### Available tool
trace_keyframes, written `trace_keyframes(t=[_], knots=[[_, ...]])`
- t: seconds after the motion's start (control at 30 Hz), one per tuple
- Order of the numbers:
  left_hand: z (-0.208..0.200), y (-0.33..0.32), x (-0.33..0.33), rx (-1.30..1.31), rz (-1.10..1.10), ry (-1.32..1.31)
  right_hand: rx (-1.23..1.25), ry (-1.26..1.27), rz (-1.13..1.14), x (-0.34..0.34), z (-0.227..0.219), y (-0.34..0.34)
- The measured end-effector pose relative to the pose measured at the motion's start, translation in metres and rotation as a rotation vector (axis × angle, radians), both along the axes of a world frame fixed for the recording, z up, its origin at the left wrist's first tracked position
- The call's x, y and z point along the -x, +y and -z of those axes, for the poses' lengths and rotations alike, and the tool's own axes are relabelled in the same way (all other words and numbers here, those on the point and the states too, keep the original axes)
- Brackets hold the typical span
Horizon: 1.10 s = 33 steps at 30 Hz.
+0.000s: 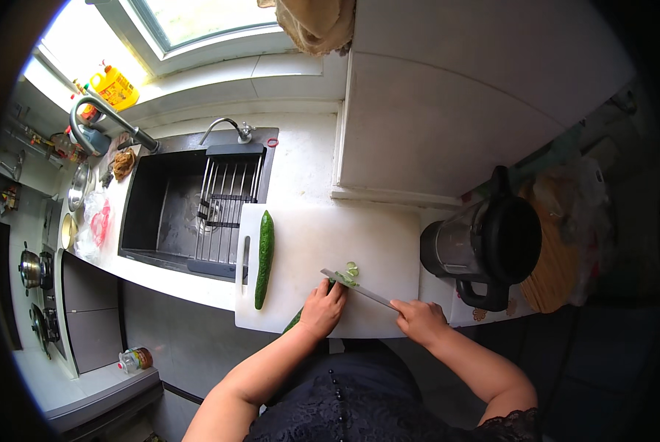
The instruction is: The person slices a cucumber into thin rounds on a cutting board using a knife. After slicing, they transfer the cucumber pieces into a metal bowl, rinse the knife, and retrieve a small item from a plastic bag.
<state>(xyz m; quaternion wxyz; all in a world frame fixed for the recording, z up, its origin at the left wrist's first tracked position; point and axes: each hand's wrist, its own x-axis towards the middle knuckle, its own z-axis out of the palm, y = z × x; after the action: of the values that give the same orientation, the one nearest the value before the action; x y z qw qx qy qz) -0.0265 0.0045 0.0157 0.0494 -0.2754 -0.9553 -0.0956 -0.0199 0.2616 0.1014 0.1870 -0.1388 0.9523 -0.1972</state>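
A white cutting board [304, 232] lies on the counter in front of me. My left hand [321, 309] is closed over a cucumber [292, 322] at the board's near side; most of it is hidden under the hand, with one dark green end showing. In my right hand [422, 323] is the handle of a kitchen knife [370, 295]. Its blade slants up to the left and meets the cucumber just beyond my left fingers. Several pale cucumber slices [353, 269] rest by the blade. A second, whole cucumber [264, 258] lies lengthwise along the board's left side.
A blender [485, 243] stands to the right of the board. Left of it is a dark sink [164, 199] with a metal drying rack [230, 184] across it and a tall faucet [113, 114]. A yellow jug [115, 87] sits by the window.
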Motion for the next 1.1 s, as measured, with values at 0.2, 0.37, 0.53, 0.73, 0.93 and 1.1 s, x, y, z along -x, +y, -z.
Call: trace_keyframes(t=[0.2, 0.37, 0.53, 0.73, 0.93, 1.1], knots=[[-0.004, 0.001, 0.0, -0.03, 0.0, 0.005, 0.005, -0.024, -0.024, 0.003, 0.011, 0.005], [-0.005, 0.002, 0.0, -0.001, -0.007, -0.008, 0.003, -0.038, -0.019, 0.01, 0.031, -0.007], [-0.005, 0.001, 0.0, -0.006, -0.012, -0.001, 0.022, -0.037, 0.008, 0.012, 0.033, -0.01], [-0.001, -0.002, 0.0, -0.021, 0.003, 0.008, 0.05, 0.012, 0.025, 0.001, 0.01, -0.004], [-0.001, 0.0, 0.0, -0.026, -0.005, 0.044, 0.009, -0.016, -0.011, 0.0, 0.002, 0.003], [-0.004, 0.001, 0.0, -0.023, -0.006, 0.046, -0.028, -0.042, -0.03, 0.008, 0.022, -0.008]])
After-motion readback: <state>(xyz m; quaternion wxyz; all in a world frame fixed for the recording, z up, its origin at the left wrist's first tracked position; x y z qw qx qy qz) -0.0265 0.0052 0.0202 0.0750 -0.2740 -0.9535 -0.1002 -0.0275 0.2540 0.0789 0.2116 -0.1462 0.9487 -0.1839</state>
